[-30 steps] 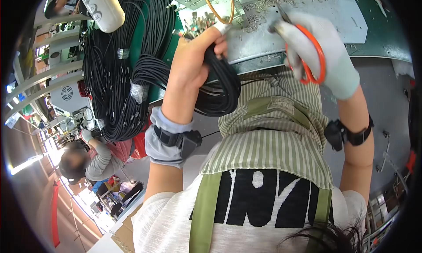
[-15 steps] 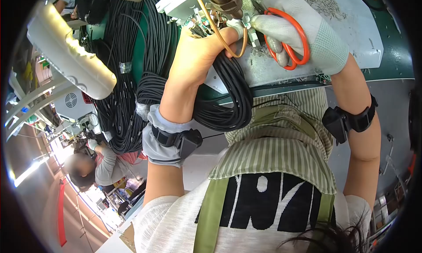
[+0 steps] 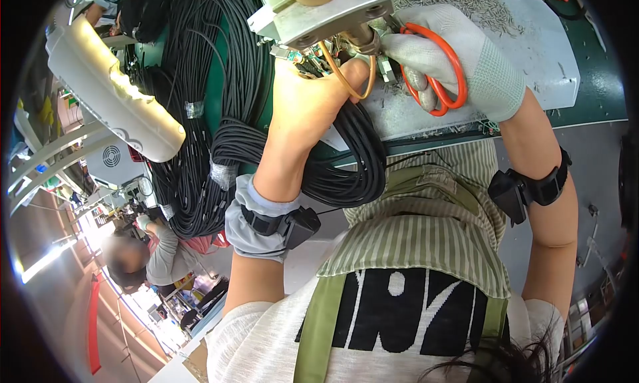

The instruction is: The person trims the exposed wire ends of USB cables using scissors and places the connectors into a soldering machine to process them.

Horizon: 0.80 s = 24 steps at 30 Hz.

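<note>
My bare left hand (image 3: 309,100) is closed around the ends of a bundle of black cables (image 3: 363,160), whose loop hangs below my wrist. Small metal and green connector ends (image 3: 286,53) stick out past my fingers. My right hand (image 3: 459,56), in a whitish glove, is closed on scissors with orange loop handles (image 3: 456,83); their blades are mostly hidden. Its fingertips are beside the metal tip (image 3: 365,40) of a machine head (image 3: 326,13), close to my left thumb. A tan tube (image 3: 346,83) curves over that thumb. A small metal piece (image 3: 386,68) shows between the hands.
Many small metal pieces (image 3: 466,6) lie scattered on a pale board (image 3: 546,76) on the green table (image 3: 592,106). Thick coils of black cable (image 3: 190,130) fill the left side. A lit lamp (image 3: 116,93) hangs at the left. Another person (image 3: 166,256) sits beyond.
The machine head sits lower in view, its metal block now covering part of the connector ends. Both hands appear slightly lower, with their grips unchanged. The lamp and cables also appear shifted slightly.
</note>
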Each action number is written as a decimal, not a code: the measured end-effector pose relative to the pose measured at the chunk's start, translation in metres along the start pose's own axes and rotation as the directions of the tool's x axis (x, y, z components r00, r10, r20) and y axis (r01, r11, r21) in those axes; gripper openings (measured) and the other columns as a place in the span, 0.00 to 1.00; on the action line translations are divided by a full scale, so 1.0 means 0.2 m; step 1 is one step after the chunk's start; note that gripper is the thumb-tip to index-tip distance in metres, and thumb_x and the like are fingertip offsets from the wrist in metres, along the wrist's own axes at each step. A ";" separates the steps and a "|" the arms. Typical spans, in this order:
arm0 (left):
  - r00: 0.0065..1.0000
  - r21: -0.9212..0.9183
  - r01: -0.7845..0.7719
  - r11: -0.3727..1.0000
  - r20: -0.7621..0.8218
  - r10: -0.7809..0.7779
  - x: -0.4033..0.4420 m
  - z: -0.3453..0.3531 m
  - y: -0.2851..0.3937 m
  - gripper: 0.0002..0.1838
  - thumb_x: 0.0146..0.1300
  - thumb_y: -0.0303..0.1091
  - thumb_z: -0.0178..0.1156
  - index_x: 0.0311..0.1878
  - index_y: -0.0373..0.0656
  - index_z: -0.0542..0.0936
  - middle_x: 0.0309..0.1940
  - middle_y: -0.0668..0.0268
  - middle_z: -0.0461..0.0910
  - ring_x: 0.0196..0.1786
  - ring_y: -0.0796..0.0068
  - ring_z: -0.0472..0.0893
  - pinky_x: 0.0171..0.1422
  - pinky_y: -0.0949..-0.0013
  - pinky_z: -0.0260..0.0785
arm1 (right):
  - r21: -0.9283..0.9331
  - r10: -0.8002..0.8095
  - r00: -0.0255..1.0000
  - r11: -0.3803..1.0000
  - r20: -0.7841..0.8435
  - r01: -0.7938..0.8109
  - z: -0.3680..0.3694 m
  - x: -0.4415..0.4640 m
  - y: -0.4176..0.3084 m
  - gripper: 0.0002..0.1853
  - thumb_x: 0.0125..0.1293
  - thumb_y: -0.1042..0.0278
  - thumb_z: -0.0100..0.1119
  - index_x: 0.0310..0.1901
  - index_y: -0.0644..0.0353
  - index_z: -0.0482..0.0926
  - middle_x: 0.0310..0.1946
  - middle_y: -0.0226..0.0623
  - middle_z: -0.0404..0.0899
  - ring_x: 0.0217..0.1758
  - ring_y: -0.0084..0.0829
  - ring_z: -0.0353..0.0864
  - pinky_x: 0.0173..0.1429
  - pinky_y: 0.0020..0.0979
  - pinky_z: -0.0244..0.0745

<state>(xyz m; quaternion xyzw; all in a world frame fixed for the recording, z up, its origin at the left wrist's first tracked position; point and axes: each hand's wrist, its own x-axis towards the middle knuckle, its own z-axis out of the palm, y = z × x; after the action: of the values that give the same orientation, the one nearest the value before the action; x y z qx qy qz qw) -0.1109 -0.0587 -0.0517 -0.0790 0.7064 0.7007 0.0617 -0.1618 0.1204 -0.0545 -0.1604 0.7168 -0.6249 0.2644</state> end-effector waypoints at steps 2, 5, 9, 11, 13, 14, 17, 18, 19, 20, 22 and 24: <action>1.000 0.011 0.006 1.000 0.002 -0.006 0.00 0.00 0.00 0.11 0.51 0.22 0.65 0.38 0.35 0.77 0.25 0.68 0.78 0.23 0.81 0.75 0.25 0.77 0.66 | -0.020 -0.088 0.996 0.996 0.007 0.089 -0.01 0.00 0.00 0.14 0.62 0.61 0.55 0.26 0.64 0.73 0.11 0.32 0.69 0.10 0.21 0.68 0.14 0.23 0.62; 1.000 0.035 0.016 0.999 0.005 -0.016 0.01 -0.01 -0.01 0.11 0.51 0.23 0.65 0.38 0.35 0.77 0.26 0.67 0.78 0.23 0.81 0.75 0.25 0.77 0.66 | 0.011 0.106 0.994 0.994 0.034 -0.106 -0.02 -0.01 -0.05 0.15 0.63 0.61 0.54 0.24 0.63 0.72 0.11 0.31 0.69 0.10 0.21 0.69 0.15 0.23 0.62; 1.000 0.019 -0.001 1.000 0.029 0.001 0.00 -0.01 -0.02 0.08 0.53 0.23 0.65 0.37 0.36 0.77 0.26 0.67 0.78 0.23 0.81 0.75 0.25 0.77 0.66 | 0.024 0.098 0.995 0.995 0.017 -0.098 -0.01 -0.02 -0.07 0.15 0.64 0.61 0.53 0.24 0.64 0.71 0.10 0.31 0.69 0.10 0.21 0.69 0.16 0.23 0.62; 0.997 -0.120 0.076 0.990 -0.004 -0.077 -0.02 0.01 -0.01 0.06 0.55 0.23 0.64 0.36 0.36 0.77 0.25 0.67 0.78 0.23 0.81 0.75 0.25 0.77 0.66 | 0.019 0.068 0.998 0.998 -0.003 -0.068 -0.02 -0.04 -0.07 0.15 0.64 0.61 0.53 0.25 0.64 0.71 0.10 0.31 0.69 0.10 0.21 0.68 0.16 0.23 0.62; 0.994 -0.190 0.104 0.976 -0.017 -0.109 -0.06 0.01 -0.01 0.05 0.55 0.23 0.63 0.35 0.37 0.77 0.24 0.67 0.78 0.23 0.81 0.74 0.26 0.77 0.66 | 0.015 0.017 0.999 1.000 -0.031 -0.017 -0.03 -0.06 -0.05 0.15 0.65 0.62 0.53 0.25 0.64 0.71 0.11 0.30 0.69 0.10 0.21 0.68 0.17 0.23 0.62; 0.990 -0.214 0.107 0.971 -0.065 -0.123 -0.11 0.00 -0.01 0.05 0.56 0.23 0.63 0.36 0.36 0.77 0.25 0.67 0.78 0.23 0.82 0.74 0.26 0.77 0.65 | 0.010 0.010 1.000 1.000 -0.027 -0.009 -0.08 -0.11 0.01 0.15 0.65 0.62 0.53 0.25 0.64 0.71 0.11 0.30 0.69 0.10 0.21 0.68 0.17 0.23 0.62; 0.971 -0.270 0.099 0.958 -0.185 -0.152 -0.26 -0.03 0.00 0.05 0.58 0.23 0.61 0.37 0.36 0.77 0.26 0.67 0.77 0.23 0.82 0.73 0.26 0.78 0.65 | -0.268 -0.331 0.943 0.911 -0.020 0.314 -0.20 -0.23 0.13 0.12 0.64 0.63 0.54 0.29 0.65 0.72 0.12 0.30 0.69 0.10 0.21 0.66 0.17 0.23 0.62; 0.991 -0.230 0.097 0.968 -0.069 -0.116 -0.30 -0.02 0.00 0.06 0.59 0.23 0.62 0.38 0.35 0.76 0.27 0.67 0.78 0.24 0.82 0.74 0.27 0.78 0.66 | -0.596 -0.386 0.915 0.764 -0.115 0.247 -0.19 -0.28 0.08 0.11 0.64 0.65 0.54 0.30 0.65 0.73 0.13 0.30 0.70 0.10 0.20 0.66 0.18 0.23 0.61; 0.995 -0.190 0.096 0.977 0.056 -0.086 -0.34 -0.02 0.00 0.07 0.59 0.23 0.62 0.39 0.35 0.76 0.28 0.67 0.78 0.25 0.82 0.75 0.28 0.78 0.67 | -0.841 -0.467 0.865 0.530 -0.186 0.106 -0.18 -0.33 0.05 0.10 0.63 0.66 0.55 0.32 0.65 0.74 0.14 0.30 0.70 0.11 0.20 0.66 0.18 0.23 0.61; 0.980 -0.149 0.088 0.985 0.190 -0.059 -0.37 0.00 0.00 0.08 0.59 0.23 0.62 0.40 0.34 0.75 0.29 0.66 0.78 0.26 0.82 0.76 0.29 0.79 0.67 | -0.843 -0.464 0.867 0.528 -0.183 0.104 -0.12 -0.37 0.02 0.10 0.63 0.66 0.55 0.32 0.65 0.74 0.14 0.30 0.70 0.11 0.20 0.66 0.18 0.23 0.61; 0.968 -0.137 0.124 0.983 0.233 -0.089 -0.41 0.05 0.04 0.09 0.59 0.22 0.62 0.41 0.34 0.75 0.30 0.66 0.78 0.28 0.82 0.77 0.30 0.79 0.68 | -0.399 -0.437 0.895 0.838 -0.084 0.372 0.02 -0.39 -0.08 0.08 0.62 0.67 0.56 0.33 0.65 0.74 0.15 0.30 0.71 0.11 0.19 0.65 0.18 0.23 0.61; 0.941 -0.093 0.192 0.977 0.301 -0.156 -0.43 0.11 0.08 0.11 0.59 0.22 0.62 0.43 0.34 0.74 0.31 0.66 0.79 0.32 0.81 0.79 0.34 0.79 0.70 | -0.383 -0.379 0.920 0.867 -0.096 0.318 0.05 -0.42 -0.10 0.08 0.62 0.67 0.56 0.34 0.65 0.74 0.15 0.30 0.71 0.11 0.18 0.66 0.18 0.23 0.61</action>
<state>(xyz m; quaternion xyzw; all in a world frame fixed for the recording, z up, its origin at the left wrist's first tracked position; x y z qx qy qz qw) -0.0304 -0.0339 -0.0195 -0.0407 0.6360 0.7379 0.2220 -0.0902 0.1570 -0.0215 -0.2800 0.7978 -0.5315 0.0517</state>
